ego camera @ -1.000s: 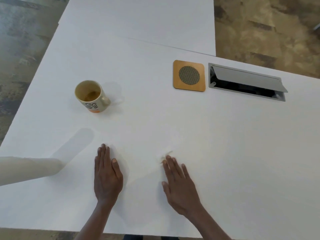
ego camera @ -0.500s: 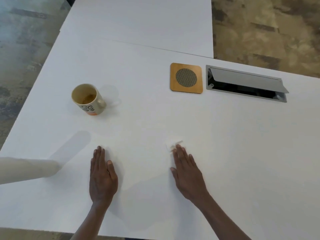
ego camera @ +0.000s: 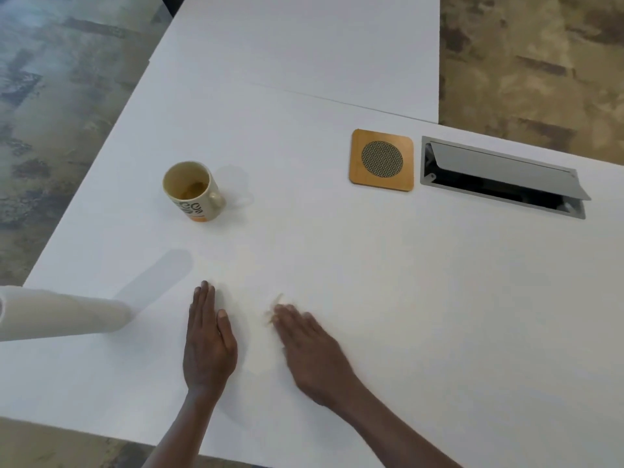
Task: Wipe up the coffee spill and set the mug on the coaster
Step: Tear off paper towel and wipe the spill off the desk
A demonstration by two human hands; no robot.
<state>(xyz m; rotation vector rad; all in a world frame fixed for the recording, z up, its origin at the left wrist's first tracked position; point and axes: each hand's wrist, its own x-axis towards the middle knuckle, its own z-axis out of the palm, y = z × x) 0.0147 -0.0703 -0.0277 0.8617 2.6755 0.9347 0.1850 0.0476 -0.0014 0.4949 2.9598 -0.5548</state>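
White laminate worktop fills most of what I see, and on it the spill is nearly impossible for me to read: only a faint tan tint just ahead of my right hand. That is my main worry. White tissue on white surface means I could judge the wipe finished while a thin film remains.

The paper towel roll lies on its side at the left edge, just beside my left hand; a careless sweep of that arm could knock it off the edge, I think.

The wooden coaster, square with a round mesh centre, sits well apart from the mug, just beside the open cable hatch. A mug set down off-centre could, I reckon, tip toward that slot.

The mug stands upright at the far left, cream with dark lettering and an orange band at the base, handle pointing right, brown residue inside. Carrying it tilted could drip more coffee.

My left hand is flat on the surface, fingers straight, holding nothing. My right is blurred, fingers extended and pressing down on a small scrap of tissue barely showing at the fingertips.
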